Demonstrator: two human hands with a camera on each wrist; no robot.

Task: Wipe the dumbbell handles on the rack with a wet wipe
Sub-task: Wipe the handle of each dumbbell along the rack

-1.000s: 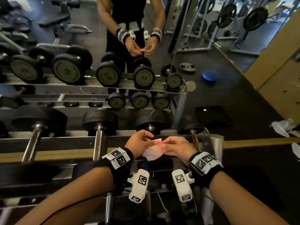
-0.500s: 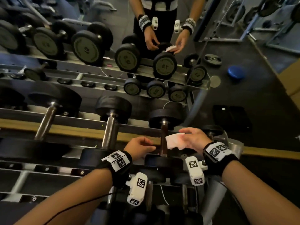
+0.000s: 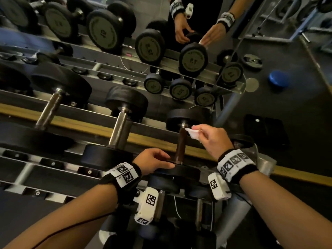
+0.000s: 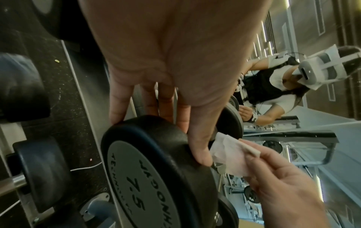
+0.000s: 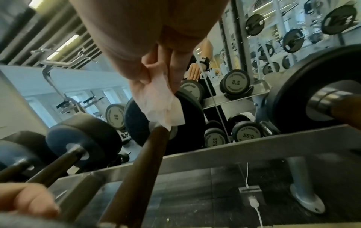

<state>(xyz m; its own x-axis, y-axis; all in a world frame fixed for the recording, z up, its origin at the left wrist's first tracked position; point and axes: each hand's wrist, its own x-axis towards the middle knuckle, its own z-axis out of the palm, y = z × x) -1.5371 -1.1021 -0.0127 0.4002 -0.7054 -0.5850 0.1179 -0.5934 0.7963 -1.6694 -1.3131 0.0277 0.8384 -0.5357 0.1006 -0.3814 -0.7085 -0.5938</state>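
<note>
My left hand (image 3: 152,161) has come down onto the near head of the 7.5 dumbbell (image 4: 148,174): half a second ago it hovered just short of it, and now the fingers (image 4: 199,148) curl over the rounded black rim and grip it. I read that as bracing the weight so it cannot roll on the rack (image 3: 53,169).

My right hand (image 3: 212,139) has lifted off the middle of the bar and travelled to its far end. It pinches the wet wipe (image 3: 193,133) between thumb and fingers, and the wipe's loose corner touches the handle (image 3: 180,146) right where it meets the far head. I judge the stroke is about to start from there, so this handle counts as not yet cleaned.

The near head is matte rubber with a flat grey printed disc on its face. The handle is a straight round bar, dull brown, with a short bright steel collar at the far end. The wipe is thin, crumpled, white, faintly pink. Farther left, two bigger dumbbells (image 3: 122,123) show paler steel bars, untouched. Beyond them a mirror repeats the rack.
</note>
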